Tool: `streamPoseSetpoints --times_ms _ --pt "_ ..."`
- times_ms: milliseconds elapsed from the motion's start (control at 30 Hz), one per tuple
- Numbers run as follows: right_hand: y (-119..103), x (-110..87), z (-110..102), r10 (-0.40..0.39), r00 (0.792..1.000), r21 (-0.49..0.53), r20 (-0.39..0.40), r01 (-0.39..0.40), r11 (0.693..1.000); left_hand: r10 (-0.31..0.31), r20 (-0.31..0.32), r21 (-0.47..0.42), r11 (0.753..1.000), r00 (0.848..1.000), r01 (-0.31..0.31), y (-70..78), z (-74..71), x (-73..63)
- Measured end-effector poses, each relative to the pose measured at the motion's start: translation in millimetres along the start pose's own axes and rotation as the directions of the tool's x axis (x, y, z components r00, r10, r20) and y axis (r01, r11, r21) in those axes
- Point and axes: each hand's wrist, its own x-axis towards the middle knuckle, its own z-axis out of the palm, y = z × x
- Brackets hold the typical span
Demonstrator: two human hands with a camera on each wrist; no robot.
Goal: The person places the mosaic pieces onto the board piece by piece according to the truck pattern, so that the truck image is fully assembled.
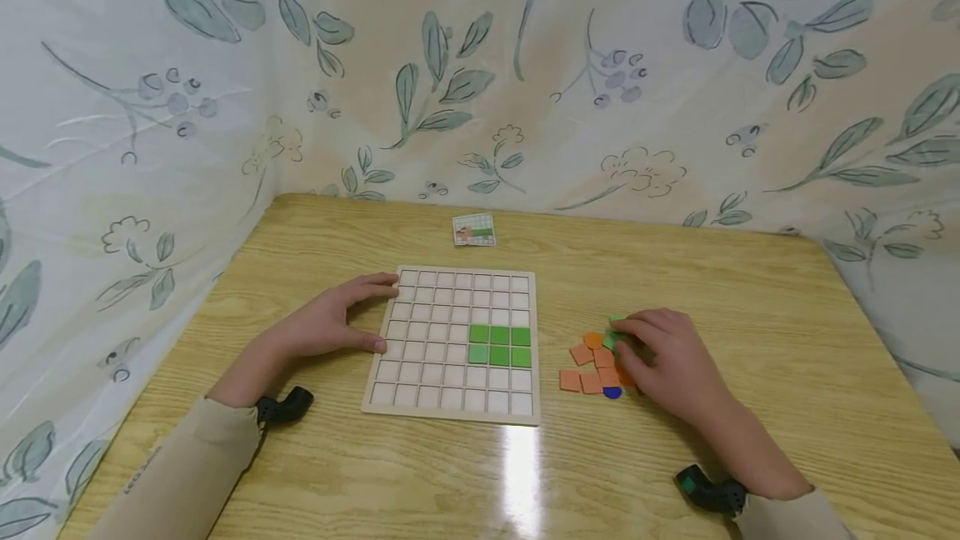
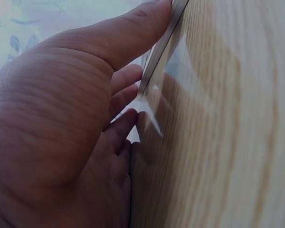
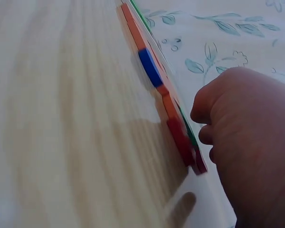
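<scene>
A pale wooden grid board [image 1: 427, 394] lies on the table, with several green square tiles [image 1: 498, 336] in two rows at its right side. My left hand [image 1: 322, 323] rests at the board's left edge, its fingertips and thumb touching the rim. In the left wrist view the thumb [image 2: 137, 28] lies against the board's edge. My right hand [image 1: 667, 361] is over a loose pile of orange tiles [image 1: 591, 382], fingers bent and close to a green tile [image 1: 611, 340]. In the right wrist view the right hand [image 3: 251, 128] stands just above the pile, with no tile visible in its fingers.
A small printed card [image 1: 474, 230] with a grid picture lies behind the board. A blue round piece [image 1: 612, 393] and an orange round piece [image 1: 593, 341] are in the pile. Red pieces [image 3: 180, 142] show at its near end. Floral cloth [image 1: 420, 123] hangs behind the table.
</scene>
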Motion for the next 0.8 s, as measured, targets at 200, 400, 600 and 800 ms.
streamPoseSetpoints --times_ms 200,400,600,800 --pt "5.0 -8.9 -3.6 0.022 1.0 0.007 0.004 -0.022 1.0 0.011 -0.007 0.005 1.0 1.0 -0.011 -3.3 -0.8 -0.7" --pt "4.7 -8.4 -1.8 -0.002 1.0 0.013 0.009 0.002 1.0 0.007 -0.008 0.019 1.0 1.0 -0.006 -4.9 -0.3 -1.0" --pt "4.5 -7.7 0.4 -0.011 1.0 -0.012 0.013 0.011 1.0 0.005 -0.008 0.013 1.0 1.0 -0.005 -5.9 1.5 -2.0" --pt "7.8 -8.3 1.2 0.005 1.0 -0.03 -0.001 -0.005 1.0 0.012 -0.008 0.005 1.0 1.0 -0.011 -3.7 2.1 -1.5"
